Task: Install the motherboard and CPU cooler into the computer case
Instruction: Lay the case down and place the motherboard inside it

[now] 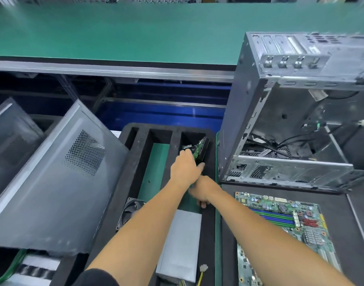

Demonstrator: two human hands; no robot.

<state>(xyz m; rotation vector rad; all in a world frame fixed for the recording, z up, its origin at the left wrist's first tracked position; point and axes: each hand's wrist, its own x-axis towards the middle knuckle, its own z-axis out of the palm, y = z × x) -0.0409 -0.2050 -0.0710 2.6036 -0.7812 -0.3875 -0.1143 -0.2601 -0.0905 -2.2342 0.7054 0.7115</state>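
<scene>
Head view: a hard drive (200, 150) standing in the black foam tray (127, 195) is gripped by the left hand (184, 169); the right hand's (203, 189) fingers, curled downward, cannot be judged, while the motherboard (284, 221) waits near right below the open computer case (290, 112).

Single head-worn view looks forward and down, close over the foam tray (123, 195) and open case (280, 124)

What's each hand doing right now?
Left hand: grips the black hard drive with green circuit board in the black foam tray.
Right hand: curled, contents unclear.
</scene>
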